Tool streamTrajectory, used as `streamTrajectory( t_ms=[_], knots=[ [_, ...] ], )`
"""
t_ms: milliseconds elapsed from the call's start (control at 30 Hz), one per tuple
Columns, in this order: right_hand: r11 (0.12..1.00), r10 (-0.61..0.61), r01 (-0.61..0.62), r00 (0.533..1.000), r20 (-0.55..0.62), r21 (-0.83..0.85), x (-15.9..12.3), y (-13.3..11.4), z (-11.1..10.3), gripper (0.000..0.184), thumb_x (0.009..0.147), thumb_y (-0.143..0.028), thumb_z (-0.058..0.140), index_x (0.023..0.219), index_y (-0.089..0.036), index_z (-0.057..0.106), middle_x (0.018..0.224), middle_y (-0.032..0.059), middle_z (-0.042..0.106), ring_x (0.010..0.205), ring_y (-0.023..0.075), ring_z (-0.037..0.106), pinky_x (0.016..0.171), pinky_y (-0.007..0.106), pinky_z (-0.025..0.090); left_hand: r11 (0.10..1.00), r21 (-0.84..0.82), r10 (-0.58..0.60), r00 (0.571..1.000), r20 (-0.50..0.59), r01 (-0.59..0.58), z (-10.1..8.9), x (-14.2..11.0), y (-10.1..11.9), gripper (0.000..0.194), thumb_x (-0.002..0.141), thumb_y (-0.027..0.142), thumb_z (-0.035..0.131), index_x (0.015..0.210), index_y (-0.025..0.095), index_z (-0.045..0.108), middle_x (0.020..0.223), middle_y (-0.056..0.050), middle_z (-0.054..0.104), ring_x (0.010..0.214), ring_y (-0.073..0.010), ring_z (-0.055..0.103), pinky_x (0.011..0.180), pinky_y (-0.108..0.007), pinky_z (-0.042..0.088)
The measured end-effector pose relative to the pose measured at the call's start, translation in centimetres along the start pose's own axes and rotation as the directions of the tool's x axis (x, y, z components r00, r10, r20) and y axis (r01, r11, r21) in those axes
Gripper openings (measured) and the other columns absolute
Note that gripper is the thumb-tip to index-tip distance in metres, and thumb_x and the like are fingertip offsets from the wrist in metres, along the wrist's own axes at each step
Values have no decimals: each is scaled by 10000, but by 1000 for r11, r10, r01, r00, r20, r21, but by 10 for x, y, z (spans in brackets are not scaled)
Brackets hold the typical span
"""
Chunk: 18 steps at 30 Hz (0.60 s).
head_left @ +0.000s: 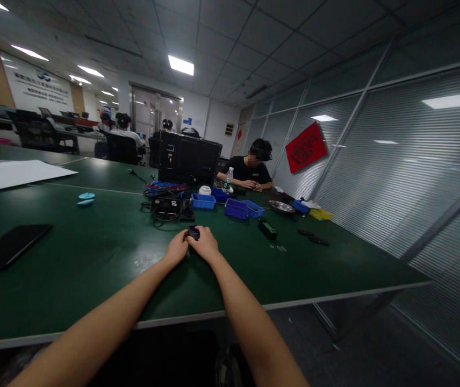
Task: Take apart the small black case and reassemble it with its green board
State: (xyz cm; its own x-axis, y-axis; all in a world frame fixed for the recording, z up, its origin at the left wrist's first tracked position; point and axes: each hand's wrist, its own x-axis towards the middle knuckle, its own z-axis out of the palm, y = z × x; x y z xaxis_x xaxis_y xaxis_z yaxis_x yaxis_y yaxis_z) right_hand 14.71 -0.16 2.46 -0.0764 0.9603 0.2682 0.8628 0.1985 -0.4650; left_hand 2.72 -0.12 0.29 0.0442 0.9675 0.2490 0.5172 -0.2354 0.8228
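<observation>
Both my hands meet over the green table (133, 290), around a small dark rectangular object (193, 231) whose kind I cannot make out. My left hand (177, 247) closes on its left side. From the right, my right hand (205, 243) grips it with curled fingers. Most of the object's lower part is hidden by the fingers. Just beyond it lie a black boxy device (166, 208) with cables and a small black stand-like piece (187, 210). A black and green box (267, 230) rests to the right of my hands.
Blue bins (203, 201) stand behind my hands, near a monitor (189, 158) and a plastic bottle (229, 179). A metal dish (282, 207) is farther right. Across the table sits a person in black (250, 169). At left lie a black flat panel (10, 247) and a light-blue case (86, 199).
</observation>
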Motion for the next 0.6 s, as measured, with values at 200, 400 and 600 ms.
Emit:
streamTrajectory(
  t_ms=[200, 400, 600],
  knots=[
    [997, 44, -44, 999, -8, -66, 0, -1, -3, 427, 753, -418, 493, 1143, -245, 484, 1054, 74, 538, 938, 212, 534, 738, 306, 412, 998, 52, 20, 1000, -1, -20, 7, 4, -8, 449, 709, 81, 438, 1146, 153, 510, 1141, -75, 581, 1014, -170, 548, 915, -296, 400],
    [987, 38, -46, 998, -54, -157, 0, 3, -8, 421, 746, -387, 499, 1134, -225, 482, 1029, 86, 556, 942, 231, 520, 722, 316, 410, 986, 43, 167, 962, -217, -161, -19, -27, 42, 272, 752, 206, 468, 992, 170, 589, 951, -63, 614, 876, -166, 569, 806, -296, 458],
    [983, 86, -92, 995, -46, -158, 2, 14, -15, 396, 741, -359, 513, 1115, -231, 489, 1028, 85, 549, 938, 231, 504, 710, 306, 396, 895, -143, 361, 875, -322, -422, -68, -121, 146, 237, 770, 435, 459, 808, 286, 639, 807, -16, 625, 797, -180, 582, 723, -349, 497]
  ],
)
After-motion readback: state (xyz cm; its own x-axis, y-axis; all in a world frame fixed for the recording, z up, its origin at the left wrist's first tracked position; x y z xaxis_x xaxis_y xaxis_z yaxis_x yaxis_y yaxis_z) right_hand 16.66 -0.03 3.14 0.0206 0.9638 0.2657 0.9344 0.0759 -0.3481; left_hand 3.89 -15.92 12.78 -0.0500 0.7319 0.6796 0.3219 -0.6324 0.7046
